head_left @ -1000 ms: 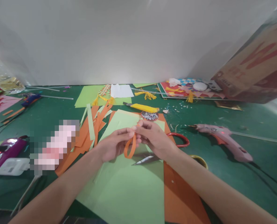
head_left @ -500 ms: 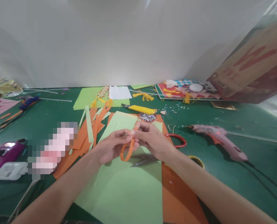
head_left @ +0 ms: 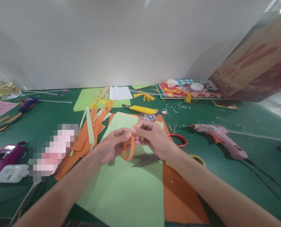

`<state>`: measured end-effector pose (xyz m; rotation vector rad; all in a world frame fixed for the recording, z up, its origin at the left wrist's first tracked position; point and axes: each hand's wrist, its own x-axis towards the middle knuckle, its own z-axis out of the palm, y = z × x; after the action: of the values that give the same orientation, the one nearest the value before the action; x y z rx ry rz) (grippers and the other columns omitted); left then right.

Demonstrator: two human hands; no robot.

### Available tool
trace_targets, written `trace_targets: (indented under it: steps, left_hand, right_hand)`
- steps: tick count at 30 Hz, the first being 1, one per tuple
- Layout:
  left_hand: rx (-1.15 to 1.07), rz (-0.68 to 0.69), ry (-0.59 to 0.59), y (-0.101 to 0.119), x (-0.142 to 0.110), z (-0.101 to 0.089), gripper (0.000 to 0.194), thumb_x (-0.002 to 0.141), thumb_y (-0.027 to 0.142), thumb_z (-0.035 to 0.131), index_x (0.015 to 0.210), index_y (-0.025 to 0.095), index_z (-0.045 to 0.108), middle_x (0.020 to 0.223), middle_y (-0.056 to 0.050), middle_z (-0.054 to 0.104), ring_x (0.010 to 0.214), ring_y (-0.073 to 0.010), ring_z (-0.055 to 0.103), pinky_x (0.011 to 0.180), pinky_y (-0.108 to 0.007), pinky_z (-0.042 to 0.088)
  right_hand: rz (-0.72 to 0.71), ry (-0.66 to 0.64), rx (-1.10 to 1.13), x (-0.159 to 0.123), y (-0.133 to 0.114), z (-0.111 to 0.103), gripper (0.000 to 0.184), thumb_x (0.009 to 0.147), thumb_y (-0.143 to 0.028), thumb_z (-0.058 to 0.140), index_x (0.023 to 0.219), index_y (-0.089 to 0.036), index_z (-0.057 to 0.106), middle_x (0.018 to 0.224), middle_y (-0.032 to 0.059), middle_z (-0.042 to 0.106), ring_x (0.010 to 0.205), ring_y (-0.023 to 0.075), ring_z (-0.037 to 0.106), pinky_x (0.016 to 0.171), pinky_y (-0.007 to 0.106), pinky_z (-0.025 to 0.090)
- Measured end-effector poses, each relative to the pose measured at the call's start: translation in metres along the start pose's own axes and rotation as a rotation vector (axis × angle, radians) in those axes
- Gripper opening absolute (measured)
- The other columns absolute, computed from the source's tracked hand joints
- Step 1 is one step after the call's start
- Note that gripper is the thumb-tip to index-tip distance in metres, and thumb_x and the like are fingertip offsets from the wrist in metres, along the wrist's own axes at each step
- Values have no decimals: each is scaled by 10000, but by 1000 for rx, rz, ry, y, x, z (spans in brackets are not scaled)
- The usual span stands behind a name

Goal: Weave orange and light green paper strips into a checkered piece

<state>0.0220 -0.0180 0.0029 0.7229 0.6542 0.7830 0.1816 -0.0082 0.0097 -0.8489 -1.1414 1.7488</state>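
Note:
An orange paper strip [head_left: 132, 148], bent into a loop, hangs from the fingers of both hands above the light green paper [head_left: 131, 189]. My left hand [head_left: 114, 143] pinches it from the left side. From the right, my right hand [head_left: 153, 135] grips the top of the loop between thumb and fingers. Where the strip's ends meet is hidden under the fingertips. Scissors [head_left: 146, 160] lie on the paper beneath my right hand, one red-rimmed handle [head_left: 179, 140] showing beyond the wrist. Orange sheets [head_left: 183, 195] stick out from under the green one.
Orange and green strips [head_left: 88, 132] lie piled on the left. A yellow cutter [head_left: 144, 109] rests beyond the hands. To the right lies a pink glue gun [head_left: 221, 137] with its cord; a purple one [head_left: 8, 157] is at far left. A paper bag [head_left: 256, 60] stands back right.
The loop has turned slightly and hangs more upright. My right-hand fingers have shifted a little along its top. Both hands stay in nearly the same place.

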Motion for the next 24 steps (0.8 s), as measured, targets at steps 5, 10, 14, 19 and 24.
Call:
trace_targets:
  steps: [5, 10, 14, 19, 24]
  left_hand:
    - [21, 1, 8, 0, 0, 1, 215, 664, 280, 807, 720, 142, 652, 707, -6, 699, 642, -80, 661, 617, -140, 507]
    - [15, 8, -34, -2, -1, 0, 191, 678, 252, 798, 738, 140, 656, 738, -5, 696, 655, -80, 659, 639, -150, 511]
    - [21, 8, -41, -2, -1, -2, 173, 689, 242, 789, 733, 138, 657, 758, -16, 695, 656, -85, 655, 618, -151, 508]
    - [20, 10, -39, -2, -2, -3, 159, 702, 242, 781, 740, 144, 661, 767, -10, 688, 666, -82, 656, 641, -151, 515]
    - [34, 15, -40, -2, -2, -2, 155, 710, 250, 775, 747, 147, 666, 758, -12, 684, 672, -80, 649, 639, -148, 506]
  right_hand:
    - [24, -6, 11, -1, -2, 0, 352, 568, -361, 817, 588, -184, 513, 478, -62, 554, 432, 63, 495, 431, 215, 262]
    - [32, -65, 28, -2, -1, -2, 345, 611, -362, 796, 599, -192, 495, 466, -60, 562, 428, 70, 503, 436, 223, 241]
    - [35, -101, 49, -2, -1, -3, 340, 631, -343, 789, 595, -187, 488, 472, -58, 571, 427, 60, 491, 440, 219, 230]
    - [32, -103, 51, -2, -1, -2, 337, 632, -347, 791, 602, -184, 498, 486, -54, 578, 439, 63, 505, 446, 218, 240]
    - [41, -88, 55, -2, -1, -2, 340, 622, -348, 798, 603, -185, 501, 500, -56, 583, 444, 62, 514, 448, 215, 256]
